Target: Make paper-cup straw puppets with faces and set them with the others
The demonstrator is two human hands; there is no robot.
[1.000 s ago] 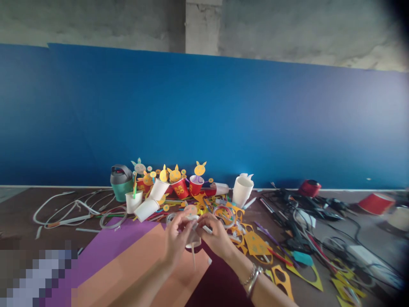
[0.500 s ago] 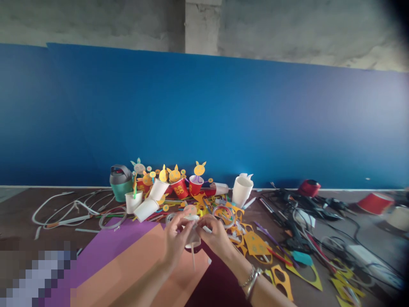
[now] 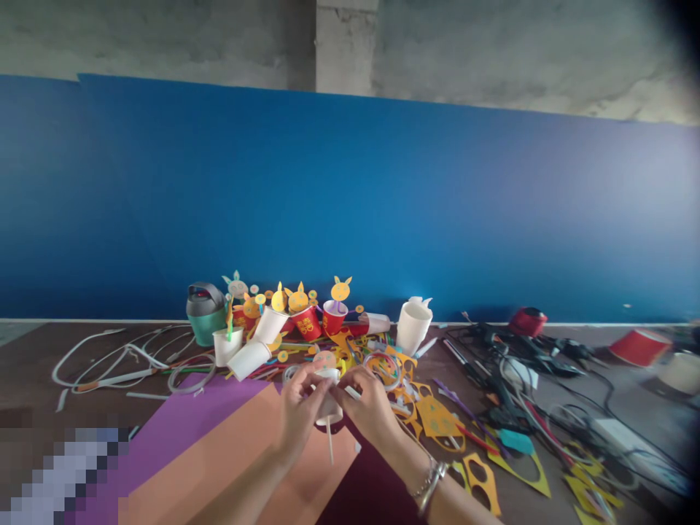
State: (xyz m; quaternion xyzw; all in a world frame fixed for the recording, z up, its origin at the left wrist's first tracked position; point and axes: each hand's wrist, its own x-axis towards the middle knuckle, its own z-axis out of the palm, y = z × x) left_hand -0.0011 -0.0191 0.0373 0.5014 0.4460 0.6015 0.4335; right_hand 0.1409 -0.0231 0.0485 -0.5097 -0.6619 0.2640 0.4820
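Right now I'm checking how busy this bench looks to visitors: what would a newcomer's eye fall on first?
Probably the broad blue panel spanning the back, behind the table. Next, likely the yellow eared paper faces among the paper cups, left of centre near the panel's foot. In front, the left hand and right hand meet at a white cup above peach paper.

Yellow character-like markings (image 3: 302, 328) were noted on the side of one red paper cup (image 3: 313, 319), too small and blurred to read; no other text was legible.
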